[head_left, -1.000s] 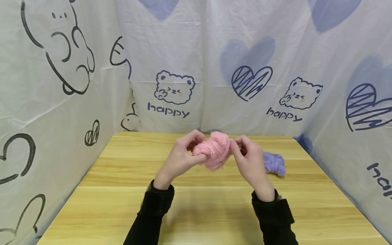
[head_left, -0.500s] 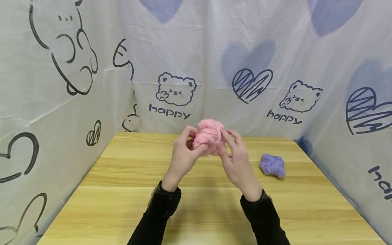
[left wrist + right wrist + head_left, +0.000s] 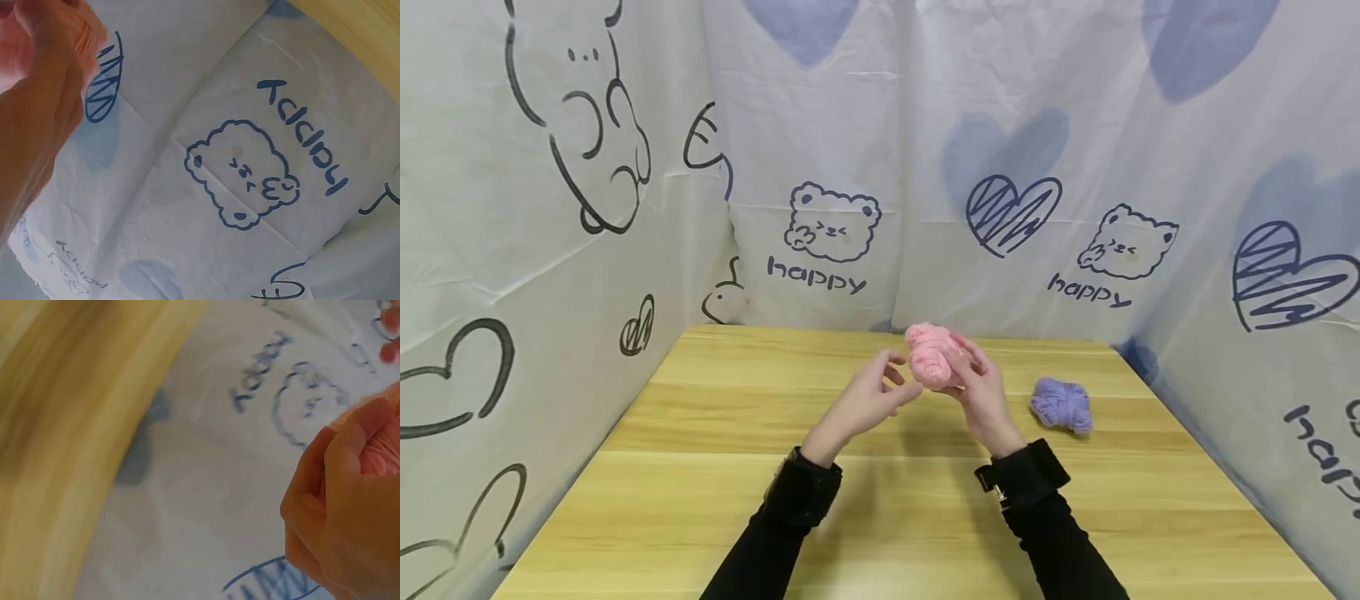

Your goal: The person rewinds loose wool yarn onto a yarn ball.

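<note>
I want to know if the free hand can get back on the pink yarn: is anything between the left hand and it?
Nothing visible. The left hand hovers just left of the pink yarn, which the right hand holds above the table. The purple yarn lies off to the right.

The word "happy" is printed on the white backdrop cloth (image 3: 925, 125) under a cartoon bear (image 3: 831, 222), and again under a second bear (image 3: 1126, 242) further right. More lettering sits at the far right edge, cut off and unreadable. The left wrist view shows "happy" upside down beside a bear (image 3: 240, 172).
</note>
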`<state>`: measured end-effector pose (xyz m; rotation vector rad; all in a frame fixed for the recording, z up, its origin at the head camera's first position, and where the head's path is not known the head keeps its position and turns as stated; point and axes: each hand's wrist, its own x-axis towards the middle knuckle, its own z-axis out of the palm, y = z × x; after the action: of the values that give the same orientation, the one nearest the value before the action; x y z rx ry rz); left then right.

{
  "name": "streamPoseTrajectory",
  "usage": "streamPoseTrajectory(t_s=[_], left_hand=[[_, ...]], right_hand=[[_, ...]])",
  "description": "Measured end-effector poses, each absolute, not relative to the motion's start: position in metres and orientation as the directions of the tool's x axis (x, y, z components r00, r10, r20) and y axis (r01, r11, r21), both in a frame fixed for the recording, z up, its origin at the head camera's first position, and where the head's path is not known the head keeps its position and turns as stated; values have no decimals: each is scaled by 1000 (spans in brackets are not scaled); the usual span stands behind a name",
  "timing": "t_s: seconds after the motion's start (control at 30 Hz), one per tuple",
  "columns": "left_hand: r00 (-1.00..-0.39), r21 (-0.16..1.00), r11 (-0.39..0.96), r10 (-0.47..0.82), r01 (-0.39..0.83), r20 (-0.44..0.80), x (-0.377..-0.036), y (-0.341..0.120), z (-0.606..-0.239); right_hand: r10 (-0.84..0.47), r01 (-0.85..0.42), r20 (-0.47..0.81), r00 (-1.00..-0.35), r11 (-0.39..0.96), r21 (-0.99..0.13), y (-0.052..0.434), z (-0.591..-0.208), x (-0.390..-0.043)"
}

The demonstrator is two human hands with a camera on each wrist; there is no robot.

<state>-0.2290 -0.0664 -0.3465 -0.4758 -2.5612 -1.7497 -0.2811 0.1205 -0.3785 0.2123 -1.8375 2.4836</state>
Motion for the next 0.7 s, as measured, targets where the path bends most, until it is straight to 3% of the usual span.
streamPoseTrajectory(t_s=[0.23, 0.43, 0.57, 0.7], left_hand=[[-967, 878, 424, 215, 221, 140, -237, -78, -362], [-974, 874, 440, 182, 206, 138, -239, -87, -362], [-974, 864, 459, 179, 209, 141, -239, -90, -361], [-973, 855, 473, 187, 211, 137, -238, -92, -362]], right_hand=[[66, -124, 112, -991, -215, -969, 160, -402, -303], [180, -96, 84, -980, -61, -993, 202, -425, -323], [242, -61, 104, -965, 179, -982, 224, -446, -335], [223, -26, 159, -962, 504, -863, 237, -466, -338]])
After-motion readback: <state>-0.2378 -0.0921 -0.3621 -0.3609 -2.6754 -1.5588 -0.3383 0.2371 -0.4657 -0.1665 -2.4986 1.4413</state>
